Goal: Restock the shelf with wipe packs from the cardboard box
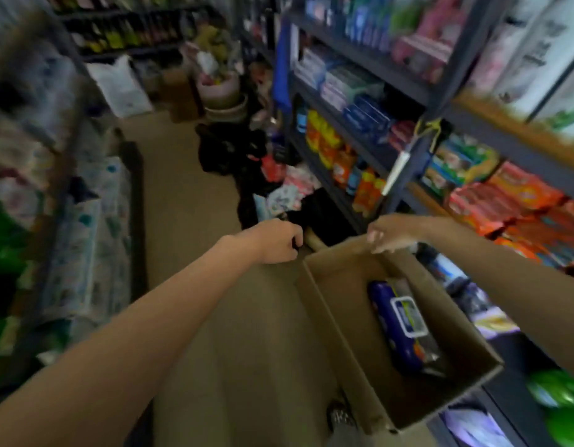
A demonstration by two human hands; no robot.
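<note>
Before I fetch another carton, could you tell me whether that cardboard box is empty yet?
Not empty: the cardboard box is open-topped and one blue wipe pack lies inside on its bottom.

Dim, flat indoor light with no sharp shadows or glare, heavy motion blur smearing the dark metal shelving stocked with coloured packs (360, 101), and wide-angle bending toward the frame's edges.

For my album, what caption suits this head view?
Both hands reach over an open cardboard box holding a blue wipe pack, beside stocked shelves.
</note>
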